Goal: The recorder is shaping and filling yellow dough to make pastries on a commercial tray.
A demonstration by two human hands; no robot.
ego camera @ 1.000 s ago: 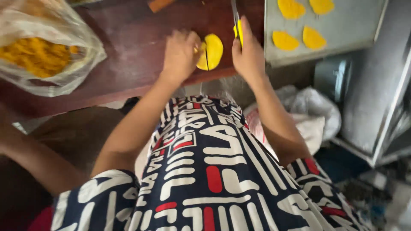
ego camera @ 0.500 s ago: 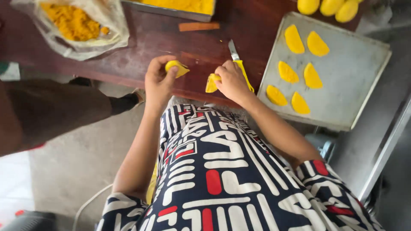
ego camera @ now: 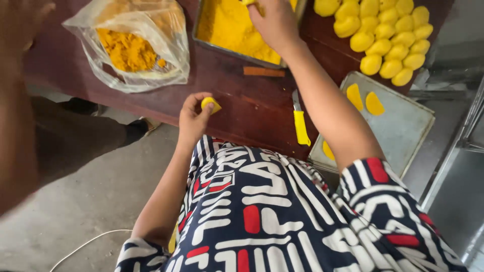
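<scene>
Bare tabletop (ego camera: pixel 237 103) lies open between bag (ego camera: pixel 133 48), knife (ego camera: pixel 301 126) and, seemingly, tray (ego camera: pixel 403 126).

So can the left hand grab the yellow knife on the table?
Probably not yet: the left hand already pinches a yellow piece. The knife lies uncovered nearby, beside the right forearm.

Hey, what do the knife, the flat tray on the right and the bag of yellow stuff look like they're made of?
Knife: thin grey blade, probably steel, with a smooth bright yellow handle that looks like plastic.
Flat tray: dull grey sheet with a raised rim, likely aluminium or steel, matte and scuffed.
Bag: thin clear plastic film, crinkled and glossy, with the yellow crumbly filling showing through.
</scene>
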